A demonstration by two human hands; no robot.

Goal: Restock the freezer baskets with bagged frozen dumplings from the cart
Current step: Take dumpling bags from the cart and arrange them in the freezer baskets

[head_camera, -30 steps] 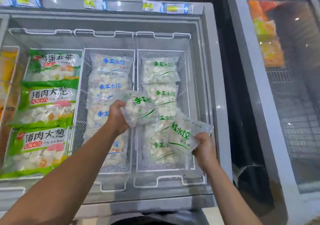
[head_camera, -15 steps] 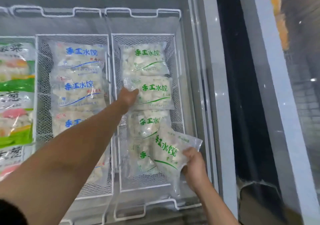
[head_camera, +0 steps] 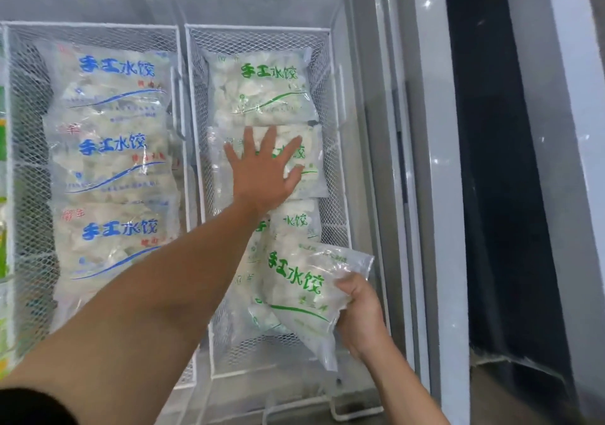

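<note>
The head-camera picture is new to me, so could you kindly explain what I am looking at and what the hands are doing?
There is no machine here: a person wears a wide-angle camera on the head, so you look down along both bare arms into an open chest freezer. Two white wire baskets sit side by side. The left basket holds dumpling bags with blue lettering; the right basket holds bags with green lettering. The left hand lies flat, fingers spread, on the second green-lettered bag in the right basket. The right hand grips another green-lettered bag, tilted above the near end of that basket, not yet laid down.
</note>
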